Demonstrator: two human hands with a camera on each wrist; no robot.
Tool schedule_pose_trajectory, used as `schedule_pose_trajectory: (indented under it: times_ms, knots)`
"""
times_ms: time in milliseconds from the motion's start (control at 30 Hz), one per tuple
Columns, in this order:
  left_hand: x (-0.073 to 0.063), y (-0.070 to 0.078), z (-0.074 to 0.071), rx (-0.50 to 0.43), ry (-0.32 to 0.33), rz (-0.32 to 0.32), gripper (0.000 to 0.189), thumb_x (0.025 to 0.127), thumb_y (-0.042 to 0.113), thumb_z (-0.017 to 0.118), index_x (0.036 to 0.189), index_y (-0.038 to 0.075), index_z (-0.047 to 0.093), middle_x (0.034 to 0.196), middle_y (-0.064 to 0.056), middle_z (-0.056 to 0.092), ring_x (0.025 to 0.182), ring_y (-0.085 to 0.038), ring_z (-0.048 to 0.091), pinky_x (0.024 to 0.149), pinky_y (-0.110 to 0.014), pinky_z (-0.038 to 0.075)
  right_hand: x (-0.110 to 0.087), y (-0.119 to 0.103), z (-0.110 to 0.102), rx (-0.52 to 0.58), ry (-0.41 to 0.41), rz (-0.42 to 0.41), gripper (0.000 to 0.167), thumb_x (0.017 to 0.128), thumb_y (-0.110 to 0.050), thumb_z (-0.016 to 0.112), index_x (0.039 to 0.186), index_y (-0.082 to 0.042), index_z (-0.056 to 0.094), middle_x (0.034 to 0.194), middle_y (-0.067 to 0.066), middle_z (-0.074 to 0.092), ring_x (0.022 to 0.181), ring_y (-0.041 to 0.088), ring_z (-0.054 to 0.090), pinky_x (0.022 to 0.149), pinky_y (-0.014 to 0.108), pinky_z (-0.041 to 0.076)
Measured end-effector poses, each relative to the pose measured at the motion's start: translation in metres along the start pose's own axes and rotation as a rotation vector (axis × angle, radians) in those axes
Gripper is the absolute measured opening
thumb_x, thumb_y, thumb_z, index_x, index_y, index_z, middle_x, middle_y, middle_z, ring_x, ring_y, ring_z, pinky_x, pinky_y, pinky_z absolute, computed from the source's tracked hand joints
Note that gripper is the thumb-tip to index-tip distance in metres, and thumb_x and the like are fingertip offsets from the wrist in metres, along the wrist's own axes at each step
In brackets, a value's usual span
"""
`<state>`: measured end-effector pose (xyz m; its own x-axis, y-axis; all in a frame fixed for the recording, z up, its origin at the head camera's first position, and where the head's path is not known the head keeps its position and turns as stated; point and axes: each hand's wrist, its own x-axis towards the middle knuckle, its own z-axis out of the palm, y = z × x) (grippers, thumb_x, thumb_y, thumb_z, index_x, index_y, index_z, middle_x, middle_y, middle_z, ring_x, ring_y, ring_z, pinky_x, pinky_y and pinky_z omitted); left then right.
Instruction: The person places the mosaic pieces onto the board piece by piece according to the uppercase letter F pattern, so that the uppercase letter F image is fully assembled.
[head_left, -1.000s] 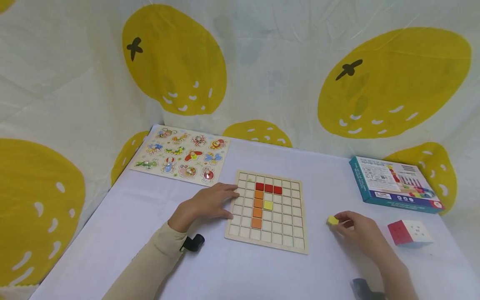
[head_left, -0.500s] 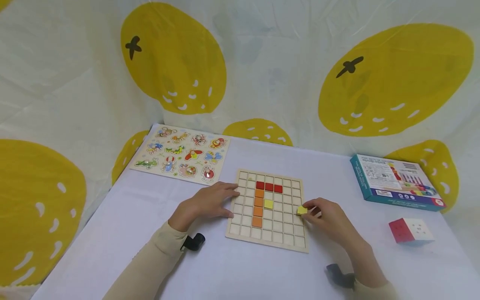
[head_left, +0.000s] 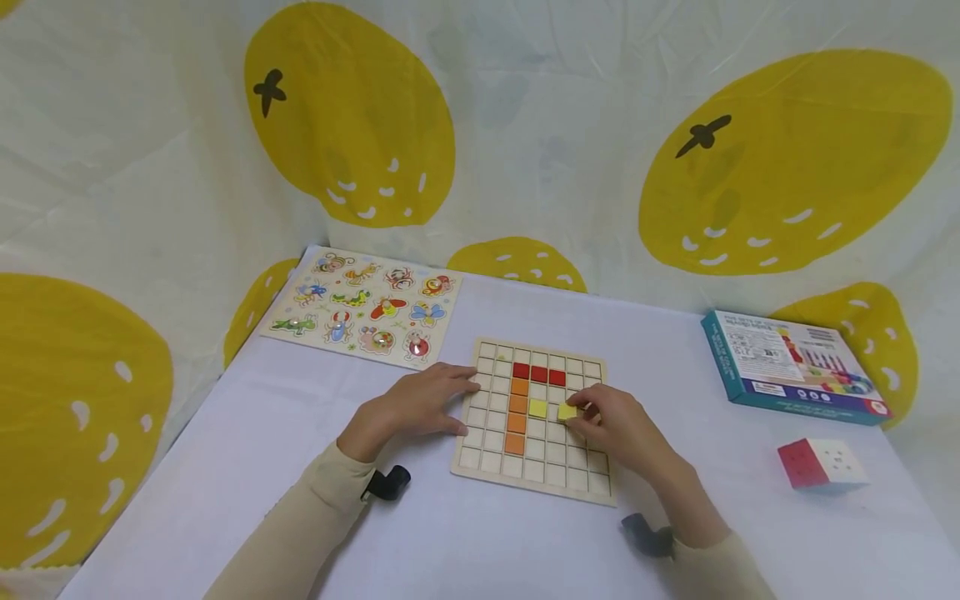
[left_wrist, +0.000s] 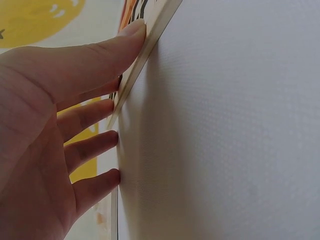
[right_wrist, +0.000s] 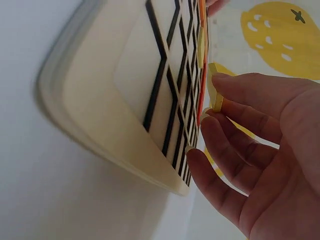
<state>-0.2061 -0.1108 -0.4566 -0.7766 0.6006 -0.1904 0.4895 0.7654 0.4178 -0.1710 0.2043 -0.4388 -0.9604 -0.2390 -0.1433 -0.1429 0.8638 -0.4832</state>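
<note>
A wooden grid board [head_left: 534, 492] lies mid-table in the head view, with a row of red tiles [head_left: 538, 374], a column of orange tiles [head_left: 517, 423] and one yellow tile [head_left: 537, 408] in its squares. My right hand [head_left: 618, 423] pinches a second yellow tile [head_left: 567, 412] between thumb and fingers over the board, to the right of the first. In the right wrist view this tile [right_wrist: 215, 90] is tilted on edge close to the grid. My left hand [head_left: 416, 406] rests at the board's left edge, its spread fingers and thumb [left_wrist: 131, 37] touching the rim.
Behind the board to the left lies an insect picture puzzle [head_left: 360, 308]. A teal toy box [head_left: 795, 367] is at the back right, and a red-and-white puzzle cube [head_left: 822, 464] sits in front of it. A lemon-print cloth [head_left: 540, 150] hangs behind the table.
My right hand has carried the yellow tile leftward from the table beside the board to over its grid. The left hand has stayed at the board's edge.
</note>
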Motion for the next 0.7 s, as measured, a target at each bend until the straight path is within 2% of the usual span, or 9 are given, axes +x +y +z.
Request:
schedule_pose_trajectory:
  times_ms: [233, 700]
  knots:
    - [-0.001, 0.000, -0.002, -0.003, 0.002, 0.009, 0.067, 0.086, 0.041, 0.080, 0.145, 0.018, 0.058, 0.164, -0.002, 0.042, 0.151, -0.027, 0.039, 0.116, -0.049, 0.045, 0.008, -0.002, 0.010, -0.009, 0.008, 0.017, 0.030, 0.088, -0.022, 0.081, 0.114, -0.011, 0.073, 0.099, 0.002, 0.070, 0.084, 0.014, 0.059, 0.075, 0.024, 0.054]
    - [0.000, 0.003, -0.003, 0.005, -0.004, -0.002, 0.067, 0.086, 0.042, 0.080, 0.145, 0.018, 0.058, 0.164, -0.002, 0.041, 0.152, -0.027, 0.039, 0.116, -0.049, 0.045, 0.010, -0.001, 0.013, -0.031, 0.030, -0.017, 0.024, 0.086, -0.018, 0.081, 0.108, -0.010, 0.076, 0.094, 0.001, 0.068, 0.083, 0.015, 0.057, 0.075, 0.028, 0.050]
